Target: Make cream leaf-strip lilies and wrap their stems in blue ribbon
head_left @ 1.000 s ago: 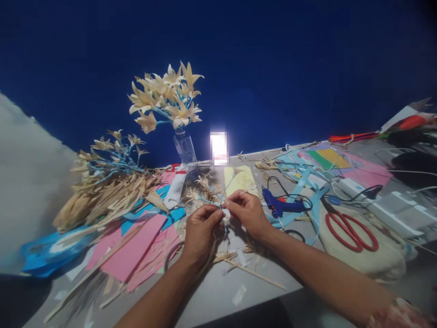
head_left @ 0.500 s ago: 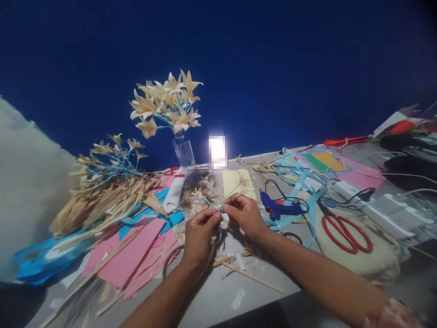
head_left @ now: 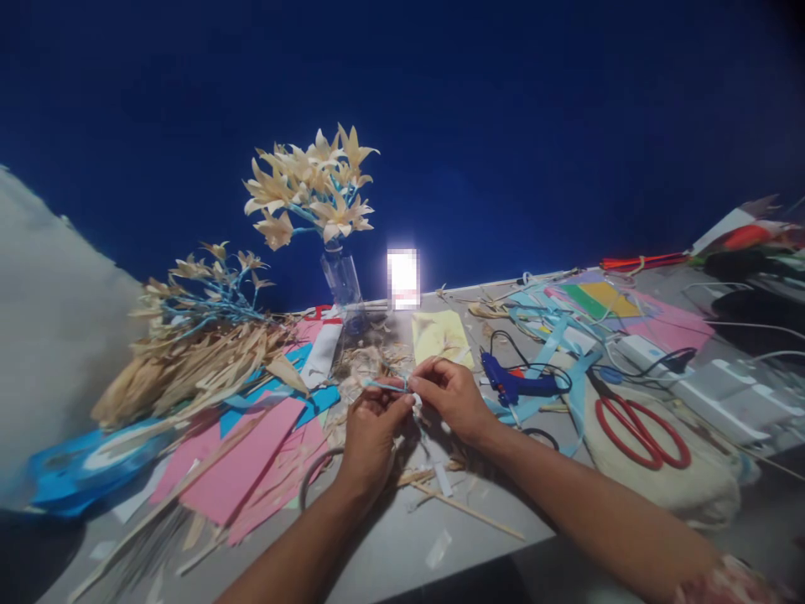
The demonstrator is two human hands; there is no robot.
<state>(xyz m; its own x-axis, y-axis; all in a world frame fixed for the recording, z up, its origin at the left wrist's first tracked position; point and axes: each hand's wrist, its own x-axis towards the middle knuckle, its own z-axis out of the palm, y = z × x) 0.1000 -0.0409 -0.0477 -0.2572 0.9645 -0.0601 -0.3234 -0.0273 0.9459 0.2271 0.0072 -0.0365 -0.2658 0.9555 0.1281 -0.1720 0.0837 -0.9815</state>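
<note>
Both hands meet at the middle of the grey table. My left hand point(head_left: 376, 424) is closed in a pinch on a thin light-blue stem point(head_left: 388, 386), which points left from the fingertips. Thumb and fingers of my right hand point(head_left: 449, 394) pinch the same stem at its right end. Beyond the hands stands a clear bottle point(head_left: 341, 281) with cream flowers point(head_left: 314, 180) on blue stems. A yellow card point(head_left: 442, 335) lies just past my right hand.
Red-handled scissors point(head_left: 641, 432) rest on a pale cloth point(head_left: 679, 482) at the right, near a blue glue gun point(head_left: 519, 384) and white power strips point(head_left: 723, 390). Pink paper point(head_left: 245, 466), dried husks point(head_left: 189, 365) and blue tape point(head_left: 94, 470) lie left.
The stem between the hands has turned so that it lies more level. My left fingers have shifted and spread beneath it. The whole view has moved slightly.
</note>
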